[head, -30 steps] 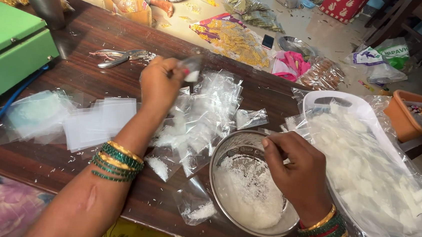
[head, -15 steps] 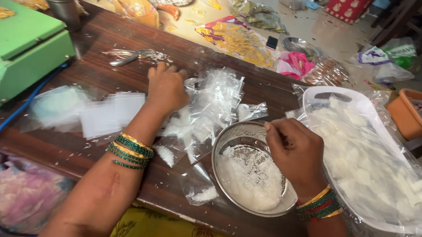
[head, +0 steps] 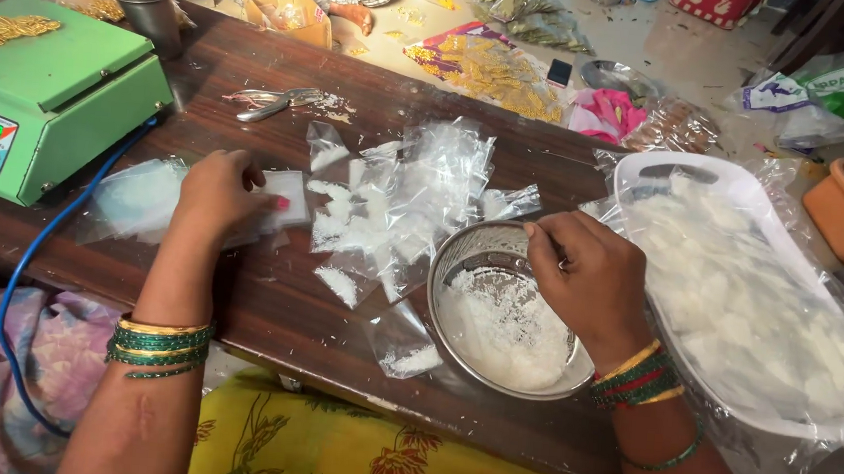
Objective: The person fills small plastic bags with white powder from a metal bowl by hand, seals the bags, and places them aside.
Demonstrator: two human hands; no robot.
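Dark wooden table (head: 266, 305): left hand (head: 215, 191) flat, pressing empty clear pouches (head: 144, 200); right hand (head: 589, 280) curled over steel bowl (head: 460, 260), grip contents unclear.

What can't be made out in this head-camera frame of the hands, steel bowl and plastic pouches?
- Right hand over the round steel bowl: its fingers curl under, hiding whatever they hold.
- Left hand on the stack of empty clear plastic pouches: the palm hides the grip.
- White plastic tray: cut off by the right edge.
- White grains: too small to identify.
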